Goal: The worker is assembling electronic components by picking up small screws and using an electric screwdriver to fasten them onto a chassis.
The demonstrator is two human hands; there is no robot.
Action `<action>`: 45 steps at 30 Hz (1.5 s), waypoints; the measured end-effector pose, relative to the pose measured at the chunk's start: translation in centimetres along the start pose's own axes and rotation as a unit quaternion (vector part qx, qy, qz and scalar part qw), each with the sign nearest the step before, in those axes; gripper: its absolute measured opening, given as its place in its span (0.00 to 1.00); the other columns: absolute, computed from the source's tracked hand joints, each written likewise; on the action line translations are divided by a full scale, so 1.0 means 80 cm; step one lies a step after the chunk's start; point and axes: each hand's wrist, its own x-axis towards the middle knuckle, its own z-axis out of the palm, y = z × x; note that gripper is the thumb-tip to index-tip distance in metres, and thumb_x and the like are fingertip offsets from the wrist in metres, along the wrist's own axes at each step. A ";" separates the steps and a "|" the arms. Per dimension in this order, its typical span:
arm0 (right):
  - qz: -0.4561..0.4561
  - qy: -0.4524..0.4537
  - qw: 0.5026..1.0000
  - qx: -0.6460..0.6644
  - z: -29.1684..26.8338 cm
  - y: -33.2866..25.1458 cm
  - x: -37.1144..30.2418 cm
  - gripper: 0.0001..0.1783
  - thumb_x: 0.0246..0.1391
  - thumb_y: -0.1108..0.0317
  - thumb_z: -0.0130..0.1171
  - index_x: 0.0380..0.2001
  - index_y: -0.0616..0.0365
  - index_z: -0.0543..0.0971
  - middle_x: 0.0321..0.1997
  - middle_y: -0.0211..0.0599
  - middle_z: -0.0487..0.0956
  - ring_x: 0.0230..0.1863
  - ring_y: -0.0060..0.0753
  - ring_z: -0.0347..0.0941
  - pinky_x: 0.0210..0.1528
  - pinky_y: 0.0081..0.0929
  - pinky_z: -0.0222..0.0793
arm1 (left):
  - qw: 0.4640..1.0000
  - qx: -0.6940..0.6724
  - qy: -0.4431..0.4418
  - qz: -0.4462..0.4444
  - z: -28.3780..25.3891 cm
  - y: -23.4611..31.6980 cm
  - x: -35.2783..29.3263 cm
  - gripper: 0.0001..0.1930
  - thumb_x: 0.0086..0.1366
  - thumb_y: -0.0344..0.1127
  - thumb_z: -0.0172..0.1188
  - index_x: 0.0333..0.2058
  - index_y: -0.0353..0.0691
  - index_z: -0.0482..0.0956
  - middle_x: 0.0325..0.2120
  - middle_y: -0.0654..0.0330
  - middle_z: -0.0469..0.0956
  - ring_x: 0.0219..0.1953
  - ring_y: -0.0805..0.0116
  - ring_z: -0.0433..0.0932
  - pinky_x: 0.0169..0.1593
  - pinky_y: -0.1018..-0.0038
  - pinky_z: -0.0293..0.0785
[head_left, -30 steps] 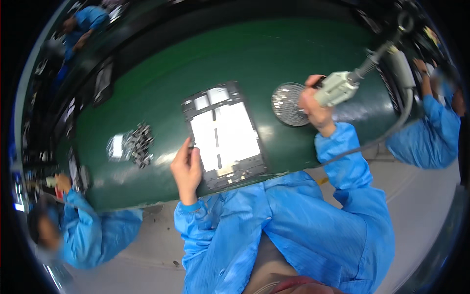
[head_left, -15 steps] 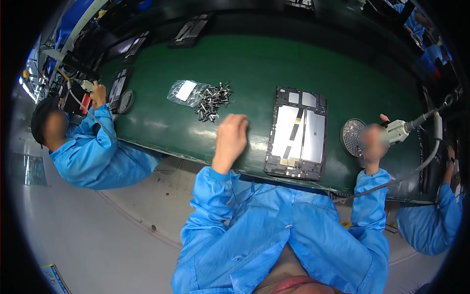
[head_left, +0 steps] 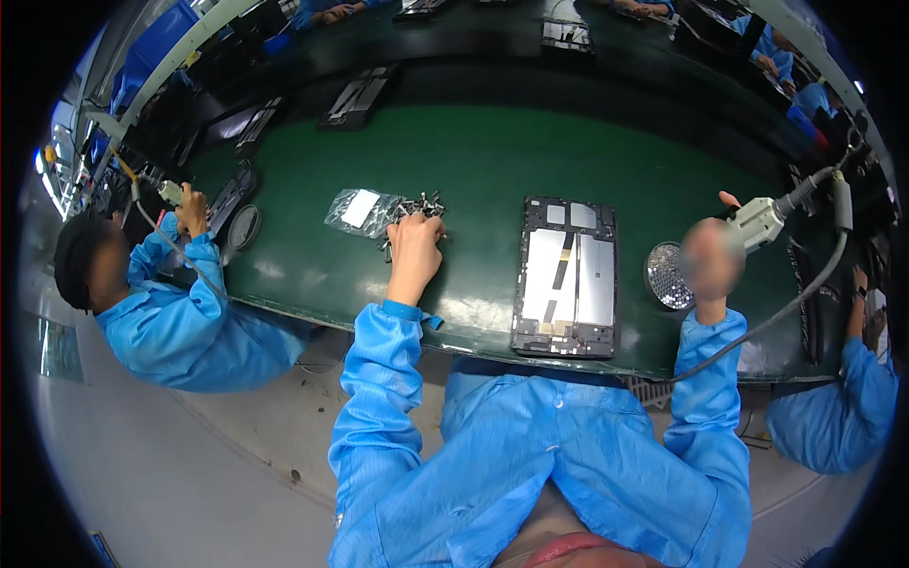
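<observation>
My left hand (head_left: pixel 415 254) is at a pile of small black-and-silver metal parts (head_left: pixel 427 203). Its fingers are bent and drawn together at the pile's near edge; whatever lies between the tips is hidden. A clear plastic bag with a white label (head_left: pixel 361 208) touches the pile's left side. My right hand (head_left: pixel 712 260), blurred, is closed round a pale corded electric screwdriver (head_left: pixel 760 223). Beside it sits a round dish (head_left: pixel 668 275) filled with small shiny pieces. Between my hands lies an opened tablet (head_left: pixel 565 277), silver battery cells and black frame exposed.
The screwdriver's grey cable (head_left: pixel 800 327) loops down past my right sleeve. Another opened tablet (head_left: pixel 358 97) lies toward the far left of the green table (head_left: pixel 473 151). At left, a co-worker in blue (head_left: pixel 194 327) holds a similar tool by a round dish (head_left: pixel 244 227).
My left hand has moved left and forward, from bare table onto the pile of metal parts. My right hand keeps its hold on the screwdriver beside the dish. The view has shifted slightly.
</observation>
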 end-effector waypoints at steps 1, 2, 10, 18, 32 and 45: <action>0.005 -0.006 1.000 0.008 0.002 0.000 0.001 0.30 0.52 0.76 0.54 0.57 0.69 0.60 0.17 0.25 0.65 0.15 0.16 0.59 0.20 0.18 0.59 | 1.000 0.003 0.011 0.020 -0.003 0.005 0.001 0.08 0.50 0.23 0.61 0.31 0.40 0.81 0.25 0.56 0.75 0.34 0.57 0.75 0.41 0.62 0.66; 0.010 -0.013 1.000 0.018 0.005 0.002 0.001 0.29 0.52 0.76 0.54 0.57 0.69 0.60 0.17 0.25 0.65 0.15 0.16 0.59 0.20 0.18 0.59 | 1.000 0.003 0.013 0.026 -0.004 0.009 0.002 0.08 0.50 0.23 0.61 0.31 0.40 0.81 0.25 0.56 0.75 0.34 0.57 0.75 0.41 0.62 0.66; 0.011 -0.021 0.998 0.049 0.033 0.014 0.004 0.27 0.51 0.76 0.55 0.55 0.68 0.62 0.18 0.24 0.67 0.15 0.16 0.61 0.20 0.18 0.61 | 0.913 -0.398 -0.032 -0.079 0.010 0.076 0.061 0.07 0.52 0.26 0.65 0.32 0.35 0.85 0.25 0.52 0.83 0.29 0.67 0.82 0.35 0.74 0.76; 0.020 -0.009 0.998 0.055 0.038 0.011 0.002 0.27 0.51 0.74 0.56 0.54 0.69 0.63 0.17 0.23 0.66 0.15 0.15 0.60 0.19 0.18 0.61 | 0.937 -0.338 -0.086 -0.040 0.059 0.108 0.118 0.04 0.51 0.25 0.64 0.28 0.33 0.84 0.23 0.52 0.81 0.27 0.65 0.81 0.35 0.73 0.76; 0.068 -0.062 0.980 0.179 0.101 0.031 0.001 0.21 0.54 0.78 0.53 0.52 0.64 0.63 0.15 0.23 0.64 0.12 0.14 0.57 0.17 0.18 0.58 | 0.797 -0.541 -0.257 -0.073 0.070 0.108 0.087 0.04 0.57 0.19 0.60 0.33 0.28 0.80 0.24 0.58 0.80 0.24 0.74 0.78 0.30 0.79 0.76; 0.127 -0.107 0.972 0.165 0.182 0.110 -0.008 0.16 0.54 0.80 0.56 0.44 0.63 0.65 0.15 0.22 0.65 0.13 0.13 0.60 0.16 0.15 0.56 | 0.720 -0.615 -0.307 -0.093 0.071 0.105 0.081 0.04 0.58 0.19 0.60 0.32 0.25 0.80 0.23 0.55 0.80 0.24 0.72 0.79 0.29 0.79 0.76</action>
